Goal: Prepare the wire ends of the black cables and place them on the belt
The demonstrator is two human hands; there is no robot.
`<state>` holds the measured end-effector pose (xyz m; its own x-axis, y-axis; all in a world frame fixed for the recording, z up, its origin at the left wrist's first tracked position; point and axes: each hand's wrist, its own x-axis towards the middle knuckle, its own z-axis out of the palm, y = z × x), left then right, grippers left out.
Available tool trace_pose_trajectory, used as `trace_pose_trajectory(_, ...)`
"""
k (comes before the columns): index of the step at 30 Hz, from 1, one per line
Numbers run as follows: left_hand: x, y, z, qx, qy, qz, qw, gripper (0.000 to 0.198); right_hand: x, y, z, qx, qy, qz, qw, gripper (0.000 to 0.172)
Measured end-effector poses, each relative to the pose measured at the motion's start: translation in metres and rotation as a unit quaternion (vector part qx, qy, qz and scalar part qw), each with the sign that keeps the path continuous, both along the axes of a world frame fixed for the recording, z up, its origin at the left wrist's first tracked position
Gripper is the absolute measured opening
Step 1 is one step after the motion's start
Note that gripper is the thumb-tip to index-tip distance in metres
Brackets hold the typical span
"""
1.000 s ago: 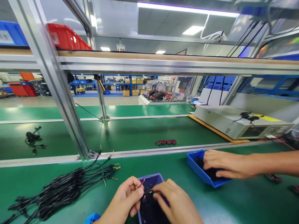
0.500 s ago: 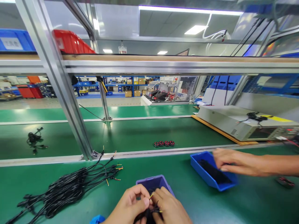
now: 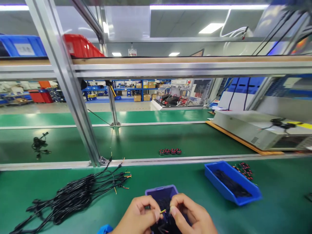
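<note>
Both hands [image 3: 168, 216] pinch a thin wire [image 3: 162, 211] over the purple tray [image 3: 159, 191].

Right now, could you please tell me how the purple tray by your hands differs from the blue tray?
The purple tray is smaller and faces me squarely; the blue tray is longer and lies askew. My left hand and right hand, pinching a wire, partly cover the purple tray, while the blue tray sits free. Both hold black parts.
</note>
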<state>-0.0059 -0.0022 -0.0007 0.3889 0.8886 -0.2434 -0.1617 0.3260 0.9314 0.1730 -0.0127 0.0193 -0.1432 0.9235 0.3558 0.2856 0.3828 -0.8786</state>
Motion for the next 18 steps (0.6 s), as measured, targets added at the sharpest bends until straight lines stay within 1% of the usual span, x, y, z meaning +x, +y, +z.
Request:
trace_pose_trajectory(3,-0.001,-0.001,0.005,0.012,-0.001,-0.006,1.000,0.049,-0.001,-0.002,0.003,-0.016,0.027,-0.008,0.999,0.016)
trace_pose_trajectory(8,-0.001,-0.003,0.010,0.027,-0.010,0.004,1.000,0.054,0.000,-0.004,0.001,-0.019,0.045,-0.030,0.998,0.017)
trace_pose_trajectory(12,0.000,-0.003,0.013,0.038,-0.003,0.010,0.999,0.054,-0.003,-0.004,0.000,-0.035,0.054,-0.028,0.998,0.022)
trace_pose_trajectory(18,-0.001,-0.004,0.014,0.040,-0.009,0.001,0.999,0.052,-0.005,-0.004,-0.002,-0.083,0.094,-0.023,0.992,0.031)
